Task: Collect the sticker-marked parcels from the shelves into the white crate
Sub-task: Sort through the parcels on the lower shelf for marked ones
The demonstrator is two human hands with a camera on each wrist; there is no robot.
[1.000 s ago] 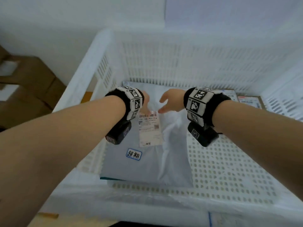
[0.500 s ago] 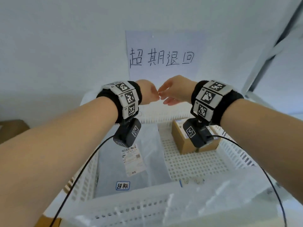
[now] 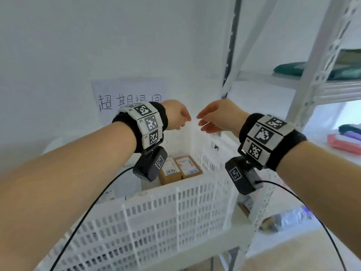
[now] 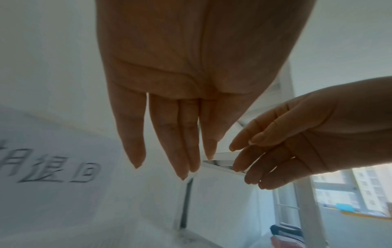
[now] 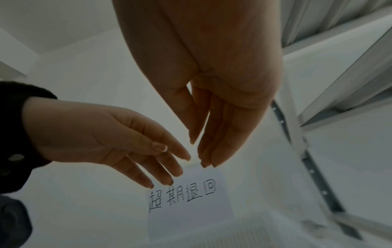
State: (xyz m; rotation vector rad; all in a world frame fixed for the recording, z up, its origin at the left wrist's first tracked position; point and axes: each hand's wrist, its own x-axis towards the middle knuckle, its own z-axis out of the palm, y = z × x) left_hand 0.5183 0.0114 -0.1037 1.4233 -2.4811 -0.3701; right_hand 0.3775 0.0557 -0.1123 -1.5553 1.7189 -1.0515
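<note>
- My left hand [image 3: 176, 114] and right hand [image 3: 216, 116] hang in the air above the crate [image 3: 175, 216], fingertips near each other but apart.
- Both hands are slack, fingers straight and loose, holding nothing; the wrist views show bare palms.
- The crate stands below and in front of my hands, its slotted near wall facing me.
- Inside it, toward the far right, two brown boxes [image 3: 179, 169] sit side by side, touching, each with a small sticker [image 3: 171, 171] on top.
- A grey bag [image 3: 127, 184] lies on the crate floor to the left of the boxes, mostly hidden by my left wrist camera.
- To the right stands a white shelf rack [image 3: 316, 79]; green parcels [image 3: 293, 68] lie on its upper shelf, pink and dark ones [image 3: 345, 139] lower down.
- On the wall behind the crate hangs a paper sign [image 5: 186, 201] with handwritten characters.
</note>
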